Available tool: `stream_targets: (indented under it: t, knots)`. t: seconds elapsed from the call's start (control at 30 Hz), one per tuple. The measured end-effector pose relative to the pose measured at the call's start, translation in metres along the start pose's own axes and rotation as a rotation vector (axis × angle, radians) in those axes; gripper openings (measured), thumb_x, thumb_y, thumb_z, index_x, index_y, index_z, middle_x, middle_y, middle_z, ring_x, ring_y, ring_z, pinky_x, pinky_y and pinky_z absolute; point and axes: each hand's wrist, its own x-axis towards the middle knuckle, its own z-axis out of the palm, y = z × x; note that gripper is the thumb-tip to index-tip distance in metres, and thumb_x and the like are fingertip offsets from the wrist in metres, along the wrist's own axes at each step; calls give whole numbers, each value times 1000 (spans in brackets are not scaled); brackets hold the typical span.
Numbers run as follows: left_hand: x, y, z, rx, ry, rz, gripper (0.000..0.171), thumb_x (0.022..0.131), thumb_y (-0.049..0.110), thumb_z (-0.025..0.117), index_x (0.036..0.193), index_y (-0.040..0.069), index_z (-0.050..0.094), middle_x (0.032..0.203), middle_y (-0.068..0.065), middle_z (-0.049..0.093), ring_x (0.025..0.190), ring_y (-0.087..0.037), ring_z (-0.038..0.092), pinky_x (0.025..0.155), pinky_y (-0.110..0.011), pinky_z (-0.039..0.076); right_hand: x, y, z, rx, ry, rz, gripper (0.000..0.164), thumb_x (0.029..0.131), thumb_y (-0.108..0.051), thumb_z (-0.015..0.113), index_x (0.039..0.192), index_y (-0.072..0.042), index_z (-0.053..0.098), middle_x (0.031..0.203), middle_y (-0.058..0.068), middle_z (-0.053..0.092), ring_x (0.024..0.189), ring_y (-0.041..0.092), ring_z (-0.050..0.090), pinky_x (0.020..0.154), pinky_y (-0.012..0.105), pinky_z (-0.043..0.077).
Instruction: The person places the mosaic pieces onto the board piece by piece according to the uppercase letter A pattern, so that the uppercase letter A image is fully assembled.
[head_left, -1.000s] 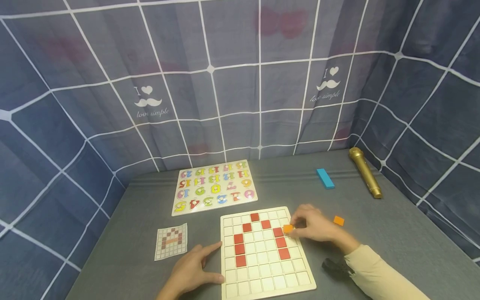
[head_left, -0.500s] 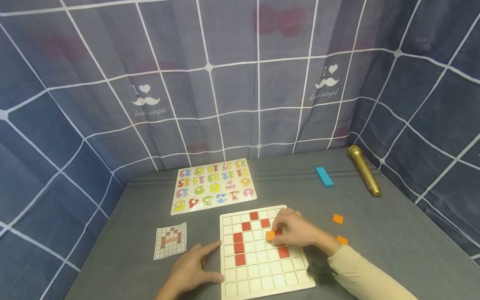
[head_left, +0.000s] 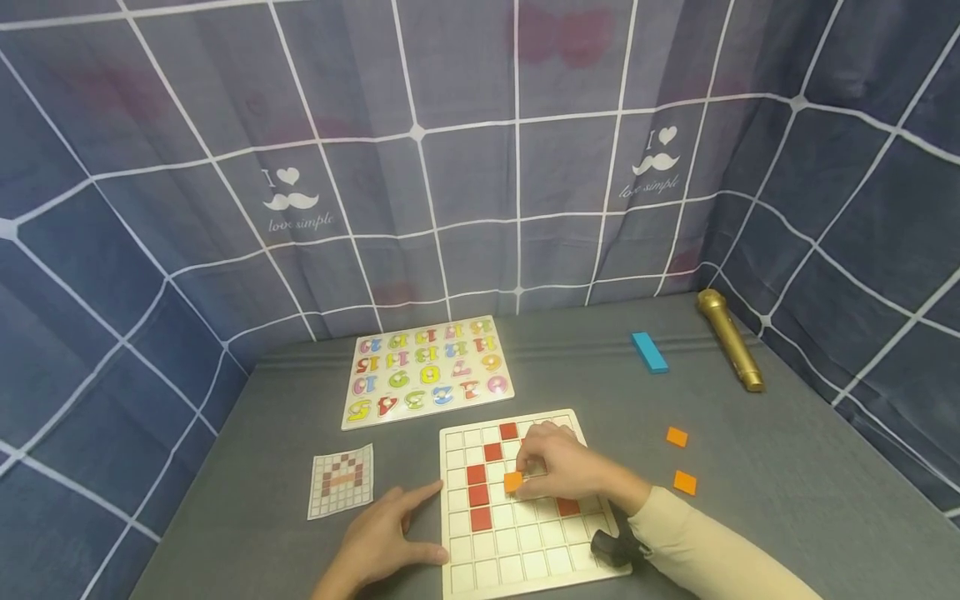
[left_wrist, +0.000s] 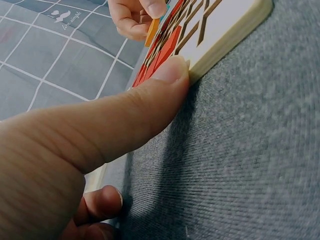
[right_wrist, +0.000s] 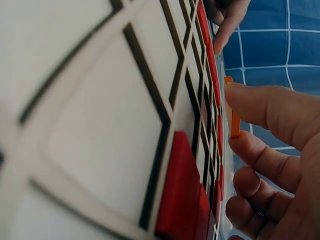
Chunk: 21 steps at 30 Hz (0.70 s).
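Note:
A pale wooden grid board lies on the table, with several red square tiles set in its cells. Over the middle of the board, my right hand pinches an orange square tile between thumb and finger; in the right wrist view the orange tile stands apart from the board surface. My left hand touches the board's left edge with thumb and forefinger, fingers fairly straight. The left wrist view shows the thumb against the board's side. Some red tiles are hidden under the right hand.
A small pattern card lies left of the board. Behind it is a number puzzle board. Two loose orange tiles, one nearer and one farther, lie to the right. A blue block and gold microphone lie farther back.
My right hand has carried the orange tile leftward from the board's right edge to over its middle cells. The nearer loose orange tile has come into view. My left hand has stayed put.

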Motion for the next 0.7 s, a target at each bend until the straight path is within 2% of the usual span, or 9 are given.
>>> stream_targets:
  t: [0.43, 0.7]
  knots:
    - [0, -1, 0, 1, -5, -7, 92, 56, 67, 82, 137, 34, 57, 76, 6, 41, 61, -4, 33, 54, -22, 26, 7, -9, 7, -38, -12, -39, 24, 75, -42, 80, 86, -22, 71, 86, -13, 55, 86, 2, 41, 79, 27, 29]
    - [0, -1, 2, -24, -14, -12, 90, 57, 66, 82, 138, 34, 57, 77, 6, 42, 61, -6, 33, 53, -22, 27, 9, -13, 10, -49, -27, -27, 24, 73, -40, 82, 83, -22, 70, 85, -14, 54, 87, 2, 39, 77, 26, 26]
